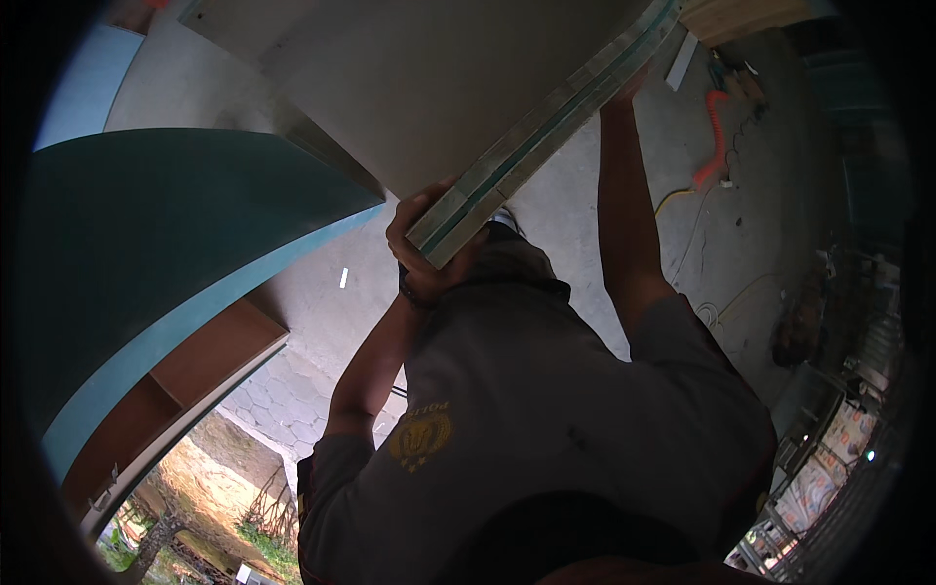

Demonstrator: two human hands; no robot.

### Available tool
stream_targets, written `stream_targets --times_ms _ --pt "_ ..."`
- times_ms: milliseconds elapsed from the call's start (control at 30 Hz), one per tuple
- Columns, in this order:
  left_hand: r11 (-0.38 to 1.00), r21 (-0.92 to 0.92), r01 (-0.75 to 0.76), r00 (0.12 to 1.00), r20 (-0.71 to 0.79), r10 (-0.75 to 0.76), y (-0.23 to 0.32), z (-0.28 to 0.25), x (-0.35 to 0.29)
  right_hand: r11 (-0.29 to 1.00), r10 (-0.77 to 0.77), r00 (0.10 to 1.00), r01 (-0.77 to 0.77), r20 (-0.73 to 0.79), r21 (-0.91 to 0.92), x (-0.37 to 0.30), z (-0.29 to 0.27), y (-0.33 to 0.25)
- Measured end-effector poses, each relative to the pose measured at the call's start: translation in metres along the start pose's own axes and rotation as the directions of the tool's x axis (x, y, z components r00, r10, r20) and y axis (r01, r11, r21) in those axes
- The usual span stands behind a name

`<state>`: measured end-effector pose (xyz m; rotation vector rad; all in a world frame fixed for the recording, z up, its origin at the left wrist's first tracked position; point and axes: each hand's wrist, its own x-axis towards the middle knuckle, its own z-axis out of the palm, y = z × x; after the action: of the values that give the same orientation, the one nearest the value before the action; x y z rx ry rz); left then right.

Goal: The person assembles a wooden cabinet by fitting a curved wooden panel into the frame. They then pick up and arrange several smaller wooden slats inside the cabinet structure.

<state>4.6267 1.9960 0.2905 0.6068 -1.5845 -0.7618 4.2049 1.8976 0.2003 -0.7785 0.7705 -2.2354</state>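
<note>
A large grey panel [390, 73] with a thick edge is held up in front of me, tilted. Its edge [556, 122] shows pale strips on both sides of a dark green band. My left hand [429, 239] is closed round the panel's near corner, with its fingers wrapped over the side and a dark band on the wrist. Further along the same edge, my right hand [629, 88] grips the panel from below with the arm stretched out. Most of the right hand's fingers are hidden behind the panel.
A dark green tabletop with a light blue curved edge [244, 255] stands at the left, above a brown open shelf [219, 356]. A coiled red hose [717, 141] and thin cables lie on the concrete floor at the right. Racks with packages [829, 458] stand at the lower right.
</note>
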Motion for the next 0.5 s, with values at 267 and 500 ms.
stream_targets --times_ms 267,500 --pt "0.996 -0.087 -0.037 0.965 0.257 0.058 -0.011 -0.031 0.01 0.999 0.014 0.982 -0.021 -0.189 -0.035 -0.123 0.086 0.03" --pt "0.964 -0.225 0.144 0.887 0.46 -0.026 -0.028 -0.048 0.011 0.996 0.06 0.946 -0.079 -0.317 -0.048 -0.202 0.153 0.05"
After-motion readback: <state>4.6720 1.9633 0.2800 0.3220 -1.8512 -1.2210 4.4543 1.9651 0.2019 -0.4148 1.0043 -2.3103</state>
